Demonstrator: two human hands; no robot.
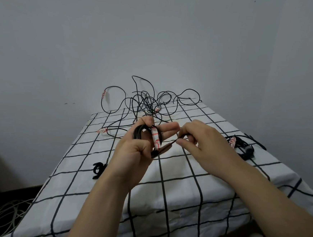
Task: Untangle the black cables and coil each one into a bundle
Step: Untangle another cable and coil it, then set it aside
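The coil (140, 133) in your left hand (136, 153) should handle as a light, springy thing. Thin round cable like this is limp along its length, but once looped it wants to open out, so expect the turns to slide apart if you ease your hold. Your left hand has it where it should, with the thumb on top and the fingers curled through the loops, holding all the turns together. Your right hand (196, 139) pinches the free end of a flat tie strap (166, 146) between thumb and forefinger. The strap looks soft and floppy, so pull it snug rather than hard, and keep the pinch near its tip. The coil itself is matte black, a few tight turns, with a white label printed in red (155, 139) crossing it, and it is held in the air above the middle of the worktop (176, 191). The rest of the black cables (147, 102) lie in a loose tangle at the far edge, with loops standing up against the wall and several white-and-red labels showing. They will probably snag on each other, so take them by an end. A finished bundle (241, 145) lies to your right, and spare black ties (98, 168) lie to your left.
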